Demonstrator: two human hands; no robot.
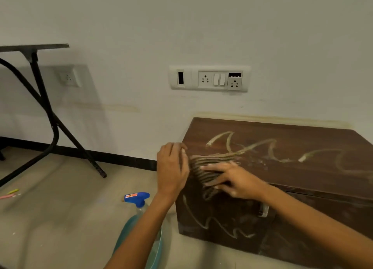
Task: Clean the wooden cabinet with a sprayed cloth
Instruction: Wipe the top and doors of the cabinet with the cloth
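A low dark wooden cabinet [298, 167] stands against the wall at the right, with pale wavy chalk-like marks on its top and front. A striped brown cloth [203, 167] lies over its front left top corner. My right hand [234, 180] presses flat on the cloth, fingers spread. My left hand [171, 167] rests against the cabinet's left corner at the cloth's edge, fingers curled; whether it grips the cloth is unclear. A clear spray bottle with a blue trigger head [138, 199] stands on the floor just left of the cabinet, partly hidden by my left forearm.
A black metal folding table leg [50, 115] stands at the left. A white switch and socket panel [210, 79] sits on the wall above the cabinet. Small coloured sticks [12, 193] lie on the floor at far left. A teal object [157, 246] sits under my left arm.
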